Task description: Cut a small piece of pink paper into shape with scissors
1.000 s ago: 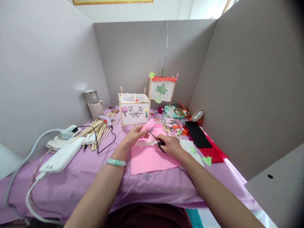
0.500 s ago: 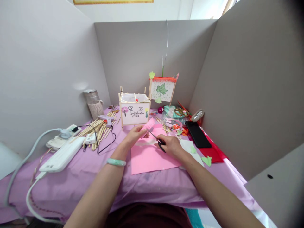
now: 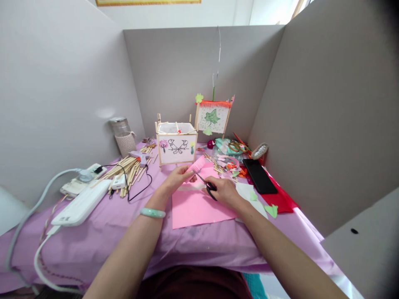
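Scissors (image 3: 205, 182) clamped in right hand (image 3: 225, 192), frame centre, blades at pink strip (image 3: 197, 165) pinched by left hand (image 3: 177, 177); best w/ short even snips, strip taut, fingers clear; pink sheet (image 3: 199, 207) below.

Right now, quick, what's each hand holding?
The left hand is closed on the pink paper strip.
The right hand is closed on the scissors, blades at the strip.

Left hand (image 3: 177, 177) pinches small pink paper strip (image 3: 197, 164), grip tight. Right hand (image 3: 225, 191) holds black scissors (image 3: 207, 185), blades at strip's edge. Big pink sheet (image 3: 199, 204) lies flat under both hands on purple tabletop (image 3: 102, 236). Butterfly paper lantern (image 3: 177, 144) stands just behind. Wooden sticks (image 3: 128, 169) piled left.
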A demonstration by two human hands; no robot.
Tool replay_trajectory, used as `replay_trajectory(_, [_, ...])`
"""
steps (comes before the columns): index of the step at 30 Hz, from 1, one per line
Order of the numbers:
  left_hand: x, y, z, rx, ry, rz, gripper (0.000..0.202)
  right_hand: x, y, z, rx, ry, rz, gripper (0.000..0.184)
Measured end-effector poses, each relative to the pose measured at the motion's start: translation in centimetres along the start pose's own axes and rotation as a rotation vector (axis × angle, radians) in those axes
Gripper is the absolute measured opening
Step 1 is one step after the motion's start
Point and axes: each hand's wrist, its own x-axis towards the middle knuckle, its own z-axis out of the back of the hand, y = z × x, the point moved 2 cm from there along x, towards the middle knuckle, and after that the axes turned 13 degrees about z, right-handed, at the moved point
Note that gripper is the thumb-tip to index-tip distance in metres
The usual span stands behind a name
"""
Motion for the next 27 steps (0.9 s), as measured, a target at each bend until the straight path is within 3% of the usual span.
replay_trajectory(27, [-0.08, 0.03, 0.09, 0.020, 0.014, 0.008, 0.031, -0.13, -0.11, -0.08, -0.035, -0.010, 0.009, 0.016])
